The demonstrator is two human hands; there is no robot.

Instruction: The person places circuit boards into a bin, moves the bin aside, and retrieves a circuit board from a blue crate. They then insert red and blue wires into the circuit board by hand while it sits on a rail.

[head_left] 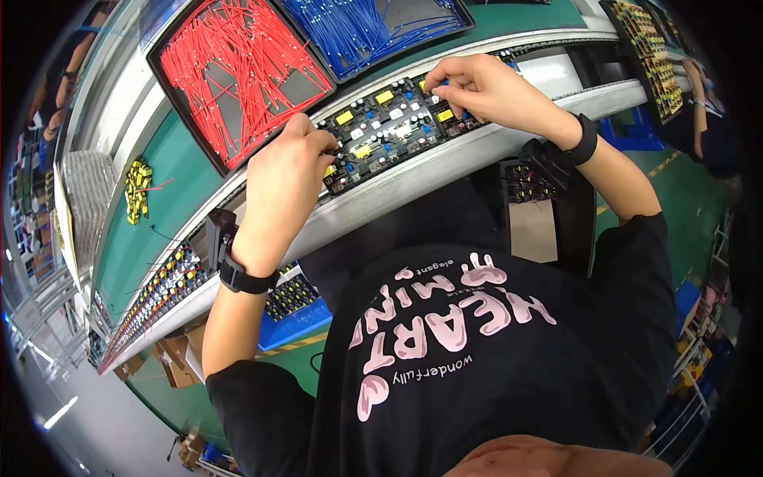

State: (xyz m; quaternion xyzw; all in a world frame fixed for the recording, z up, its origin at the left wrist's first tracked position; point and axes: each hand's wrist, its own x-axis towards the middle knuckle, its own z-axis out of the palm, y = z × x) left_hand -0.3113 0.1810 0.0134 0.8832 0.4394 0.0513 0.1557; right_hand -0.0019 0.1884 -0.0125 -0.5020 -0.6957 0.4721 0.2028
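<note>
A panel of black circuit boards (395, 126), dotted with yellow, white and blue parts, lies on the conveyor rail in front of me. At its left end is my left hand (288, 168), back of the hand up; the fingers are curled down against the boards, and whatever is between them is hidden. Over the right part of the panel is my right hand (494, 94). Its thumb and index finger are closed together just above the components, and anything pinched there is too small to make out. A black strap circles each wrist.
Beyond the rail stand a black tray of red wires (238, 71) and a black tray of blue wires (338, 36). Yellow parts (137, 191) lie on the green surface at left. More boards with red wires (163, 282) sit further down the line. Another person's arm (698, 99) shows at right.
</note>
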